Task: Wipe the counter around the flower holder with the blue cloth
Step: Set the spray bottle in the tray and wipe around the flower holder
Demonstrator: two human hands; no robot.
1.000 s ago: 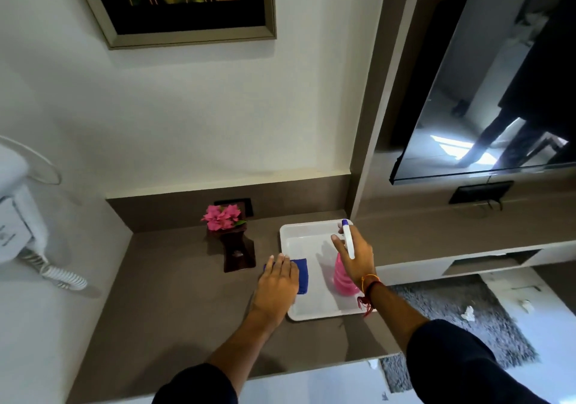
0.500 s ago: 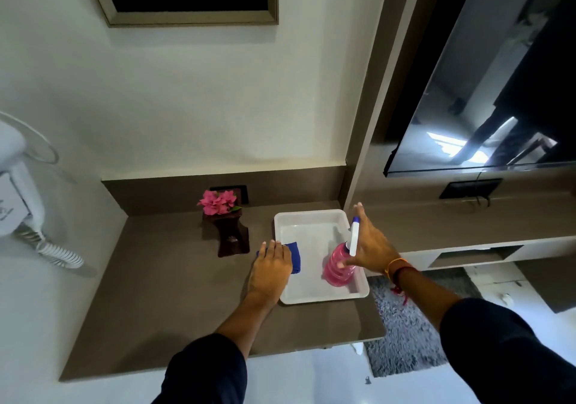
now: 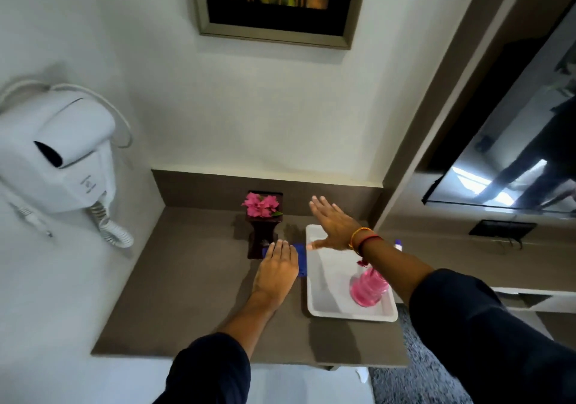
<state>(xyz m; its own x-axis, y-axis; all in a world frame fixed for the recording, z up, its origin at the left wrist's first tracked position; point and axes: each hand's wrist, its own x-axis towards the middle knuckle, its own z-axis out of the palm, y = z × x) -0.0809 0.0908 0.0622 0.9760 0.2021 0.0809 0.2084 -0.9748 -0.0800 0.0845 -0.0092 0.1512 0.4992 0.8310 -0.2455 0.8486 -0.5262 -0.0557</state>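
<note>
We see a blue cloth on the grey-brown desk, pink flowers in a dark brown holder, a white tray, a pink bottle, a white wall dryer and dark navy sleeves.

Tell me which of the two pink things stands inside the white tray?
The pink spray bottle stands in the white tray, under the right forearm. The pink flowers sit on the dark flower holder, left of the tray.
</note>
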